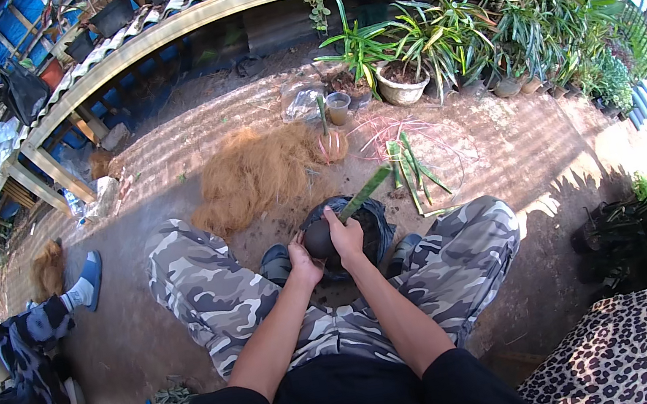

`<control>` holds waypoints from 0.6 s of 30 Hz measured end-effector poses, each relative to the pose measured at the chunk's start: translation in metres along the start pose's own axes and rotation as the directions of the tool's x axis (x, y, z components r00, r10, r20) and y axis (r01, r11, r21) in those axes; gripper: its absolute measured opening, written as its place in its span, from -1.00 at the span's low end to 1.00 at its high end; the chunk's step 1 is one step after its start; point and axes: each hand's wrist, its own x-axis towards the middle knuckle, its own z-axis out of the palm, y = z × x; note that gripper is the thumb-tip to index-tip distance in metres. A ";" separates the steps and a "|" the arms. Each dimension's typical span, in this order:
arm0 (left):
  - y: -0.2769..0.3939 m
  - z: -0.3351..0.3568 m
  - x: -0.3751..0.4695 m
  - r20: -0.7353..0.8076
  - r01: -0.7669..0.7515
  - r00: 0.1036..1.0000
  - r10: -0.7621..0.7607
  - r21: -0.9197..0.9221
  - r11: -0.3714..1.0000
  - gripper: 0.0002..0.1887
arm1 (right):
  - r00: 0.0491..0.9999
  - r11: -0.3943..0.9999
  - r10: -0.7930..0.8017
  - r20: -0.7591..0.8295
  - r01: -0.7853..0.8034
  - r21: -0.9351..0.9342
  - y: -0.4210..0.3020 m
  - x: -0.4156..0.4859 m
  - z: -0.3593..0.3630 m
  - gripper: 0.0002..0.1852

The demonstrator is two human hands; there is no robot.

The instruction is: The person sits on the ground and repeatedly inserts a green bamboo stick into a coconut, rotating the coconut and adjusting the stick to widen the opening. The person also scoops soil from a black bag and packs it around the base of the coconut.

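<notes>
A dark, rounded ball of what looks like soil [319,240] sits between my two hands. My left hand [305,261] cups its near left side. Against its right side presses my right hand [344,235], with the thumb along the top by the base of a thick green leaf cutting [367,189]. That cutting slants up to the right; whether it is set in the ball is hidden by my fingers. Under both hands an open black plastic bag [379,218] with dark contents stands between my feet.
Brown coir fibre [257,171] is heaped ahead, beside a fibre-wrapped ball [332,146] with an upright cutting. Pink string [401,131], cut leaf pieces [411,171] and a plastic cup [338,108] lie nearby. Potted plants [403,83] line the back right. Another person's leg [36,327] extends at left.
</notes>
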 end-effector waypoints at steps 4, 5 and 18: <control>-0.005 -0.013 0.005 0.063 0.139 0.989 -0.132 -0.123 0.983 -0.56 | 0.748 0.787 -0.617 0.243 0.584 0.200 0.007 0.000 -0.001 -0.67; -0.006 -0.015 0.006 0.117 0.140 0.985 -0.125 -0.128 0.982 -0.55 | 0.767 0.822 -0.569 0.296 0.529 0.209 0.009 -0.001 -0.001 -0.68; 0.001 0.009 -0.007 0.067 0.057 0.996 -0.054 -0.057 0.997 -0.55 | 0.995 0.967 0.073 -0.067 -0.054 0.248 0.000 0.000 -0.001 -0.56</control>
